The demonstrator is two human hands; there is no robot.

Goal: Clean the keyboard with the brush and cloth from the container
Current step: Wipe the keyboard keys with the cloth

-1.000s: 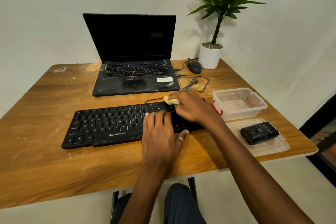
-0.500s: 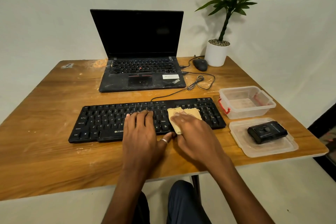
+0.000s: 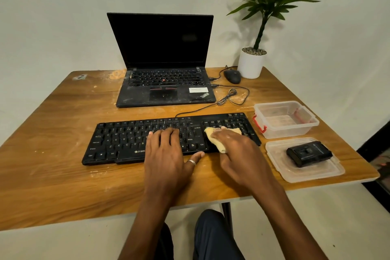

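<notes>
From the head camera, saw the right hand (image 3: 236, 150) pressed flat on top of a yellow cloth (image 3: 211, 133), fingers loose and not curled round it. Found that cloth on the right end of the black keyboard (image 3: 126, 139). Saw the left hand (image 3: 166, 154) resting flat on the middle keys, fingers straight, holding nothing. Saw the clear container (image 3: 280, 132) just right of the keyboard, with its lid (image 3: 280, 167) nearer. Spotted a small black thing (image 3: 308, 154) on the lid, maybe the brush.

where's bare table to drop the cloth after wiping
Widest bare wood is the table left of the keyboard and laptop. A front strip below the keyboard, left of the left hand, is free. Right side is crowded: container, lid, cable, mouse.
</notes>
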